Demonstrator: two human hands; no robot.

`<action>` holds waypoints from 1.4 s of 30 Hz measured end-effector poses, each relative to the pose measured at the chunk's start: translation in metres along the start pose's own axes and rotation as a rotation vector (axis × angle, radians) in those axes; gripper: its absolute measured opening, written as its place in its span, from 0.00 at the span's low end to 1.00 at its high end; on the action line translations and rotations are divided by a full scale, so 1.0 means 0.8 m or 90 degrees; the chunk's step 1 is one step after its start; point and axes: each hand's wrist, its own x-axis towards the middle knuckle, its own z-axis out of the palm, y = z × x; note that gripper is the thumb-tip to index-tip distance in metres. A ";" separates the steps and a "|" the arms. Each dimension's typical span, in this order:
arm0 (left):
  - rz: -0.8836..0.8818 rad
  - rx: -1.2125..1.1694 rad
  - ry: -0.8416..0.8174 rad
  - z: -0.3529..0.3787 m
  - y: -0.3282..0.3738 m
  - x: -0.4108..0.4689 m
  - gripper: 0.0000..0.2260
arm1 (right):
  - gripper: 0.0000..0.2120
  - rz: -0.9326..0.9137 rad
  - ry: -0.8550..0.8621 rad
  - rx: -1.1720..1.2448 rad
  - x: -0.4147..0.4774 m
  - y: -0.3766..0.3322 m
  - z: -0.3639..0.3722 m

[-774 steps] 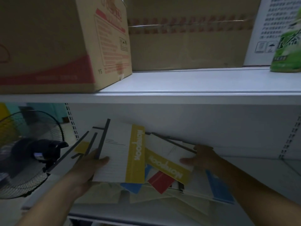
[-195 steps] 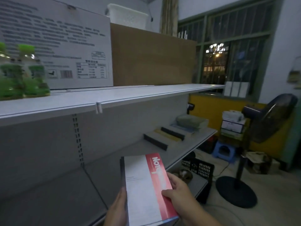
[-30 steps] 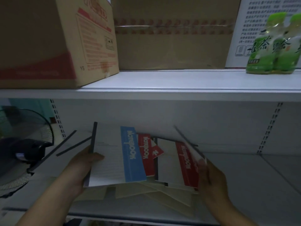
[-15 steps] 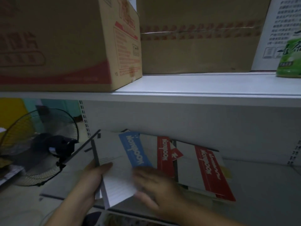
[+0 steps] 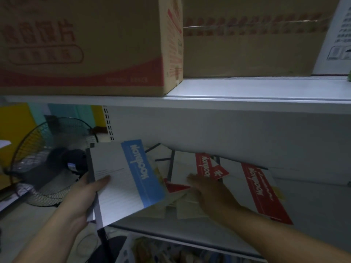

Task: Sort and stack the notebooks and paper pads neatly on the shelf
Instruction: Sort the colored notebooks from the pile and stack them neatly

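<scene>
Up front, the blue-banded notebook [image 5: 127, 179] sits in the left hand [image 5: 81, 198], which grasps it by its dark spine edge with the thumb lying across the white lined cover and the fingers curled underneath. The notebook is tilted and juts out past the front edge of the lower shelf [image 5: 307, 209] at its left end. A second thin edge shows just under it in the same grip, though I cannot tell what it belongs to. The right hand [image 5: 210, 188] is released, fingers stretched out flat and holding nothing, its tips on the white cover of a red-banded notebook [image 5: 204, 166] that lies askew near the middle of the shelf; the hand is blurred, so I cannot tell how hard it presses. Under and around that hand, a loose pile of pale pads [image 5: 180, 207] is fanned out unevenly. Another red-banded notebook [image 5: 263, 190] lies flat just to the right, running from the back wall toward the front edge. Above, the upper shelf [image 5: 256, 92] carries a cardboard box with red print [image 5: 85, 44] at its left end, a taped brown box [image 5: 250, 46] behind, and a white printed box [image 5: 338, 33] at the right. Beyond the left end of the shelves stands a dark fan [image 5: 47, 162].
</scene>
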 end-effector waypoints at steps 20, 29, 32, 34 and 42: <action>-0.085 0.029 -0.319 0.424 -0.087 -0.197 0.12 | 0.22 0.020 0.045 0.012 -0.289 0.177 -0.180; -0.192 0.045 -0.500 0.668 -0.138 -0.378 0.13 | 0.12 0.547 0.351 0.567 -0.492 0.345 -0.273; -0.223 0.026 -0.564 0.723 -0.137 -0.444 0.13 | 0.14 0.606 0.419 0.573 -0.546 0.383 -0.291; -0.218 0.013 -0.576 0.755 -0.136 -0.478 0.16 | 0.14 0.633 0.443 0.588 -0.578 0.405 -0.304; -0.234 0.012 -0.539 0.918 -0.209 -0.482 0.18 | 0.17 0.724 0.546 0.545 -0.633 0.528 -0.350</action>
